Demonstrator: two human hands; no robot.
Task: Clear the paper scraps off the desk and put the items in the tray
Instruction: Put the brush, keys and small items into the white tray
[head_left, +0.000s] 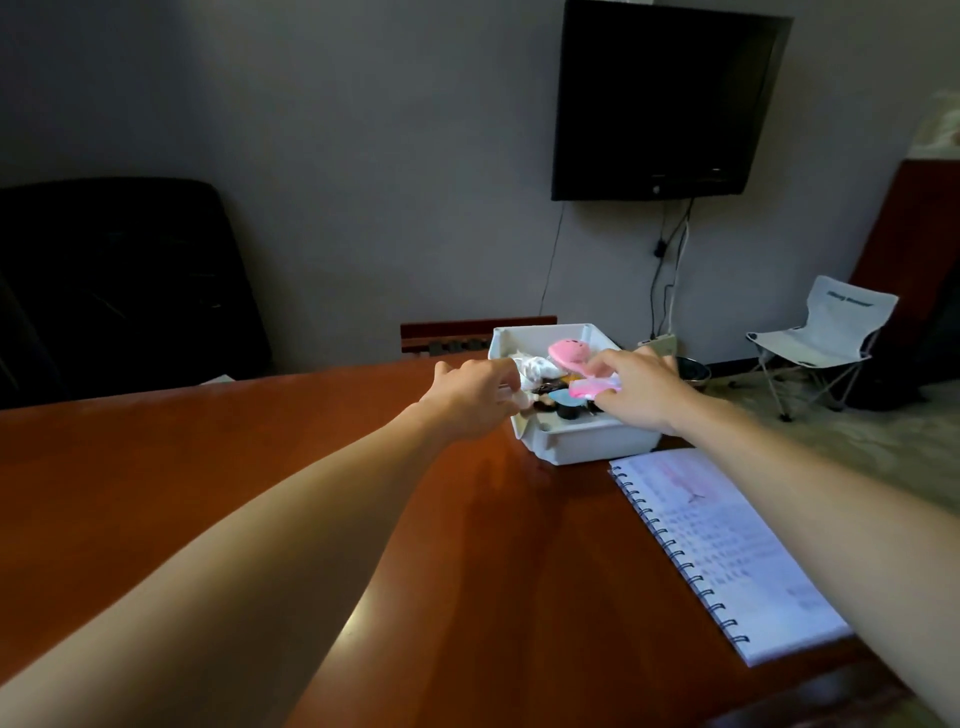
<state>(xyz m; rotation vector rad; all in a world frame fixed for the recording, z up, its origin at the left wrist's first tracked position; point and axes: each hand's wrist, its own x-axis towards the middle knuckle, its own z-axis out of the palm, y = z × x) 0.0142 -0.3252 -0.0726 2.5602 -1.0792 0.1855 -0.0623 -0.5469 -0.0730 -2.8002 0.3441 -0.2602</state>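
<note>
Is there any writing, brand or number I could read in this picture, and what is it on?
Nothing here can be read as words.
Chair: one dark line of print across the backrest, too blurred to read.
Notebook: rows of writing on the open page, too small and blurred to read.
TV: a tiny mark on the lower frame, too small to read.
</note>
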